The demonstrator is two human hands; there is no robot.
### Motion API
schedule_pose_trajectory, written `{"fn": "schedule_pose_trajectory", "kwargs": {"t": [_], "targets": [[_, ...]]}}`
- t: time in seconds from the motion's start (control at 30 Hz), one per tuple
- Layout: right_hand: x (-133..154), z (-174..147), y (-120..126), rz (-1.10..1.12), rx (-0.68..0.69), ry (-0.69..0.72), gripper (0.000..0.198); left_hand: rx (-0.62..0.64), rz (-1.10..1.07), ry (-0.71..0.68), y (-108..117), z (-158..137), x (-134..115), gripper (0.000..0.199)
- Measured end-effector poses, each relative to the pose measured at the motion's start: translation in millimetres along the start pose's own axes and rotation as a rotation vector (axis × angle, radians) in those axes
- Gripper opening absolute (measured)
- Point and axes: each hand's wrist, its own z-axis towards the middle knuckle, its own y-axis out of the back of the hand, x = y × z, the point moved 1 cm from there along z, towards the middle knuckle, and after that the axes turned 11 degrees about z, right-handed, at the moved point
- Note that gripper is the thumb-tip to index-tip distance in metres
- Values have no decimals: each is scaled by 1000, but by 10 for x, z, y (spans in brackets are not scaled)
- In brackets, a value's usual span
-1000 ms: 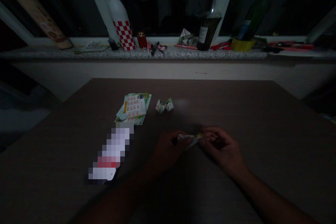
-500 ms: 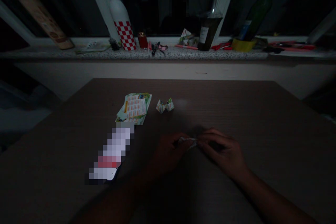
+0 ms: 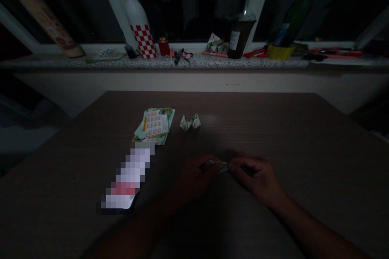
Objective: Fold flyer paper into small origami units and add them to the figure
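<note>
A small folded piece of paper, pale and printed, is held just above the table between my two hands. My left hand is closed on its left part, the thumb lying over the front. At its right end my right hand pinches it between thumb and fingers. Dim light hides the finer folds. Beyond the hands stands a folded paper shape with two pointed parts. A stack of printed paper sheets lies to its left.
On the brown table, a blurred-out phone-like device lies left of my hands. Behind, the stone windowsill carries a red-checked white bottle, a dark plastic cup, a small red jar and a green bottle.
My right hand's fingers have come in slightly closer on the paper's right end. My left hand keeps its hold. The whole view has shifted very slightly.
</note>
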Motion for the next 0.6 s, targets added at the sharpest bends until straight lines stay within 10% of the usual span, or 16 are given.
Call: {"fn": "schedule_pose_trajectory", "kwargs": {"t": [0.6], "targets": [[-54, -33, -30, 148, 132, -115, 40, 145, -255, 122, -42, 28, 64, 27]]}}
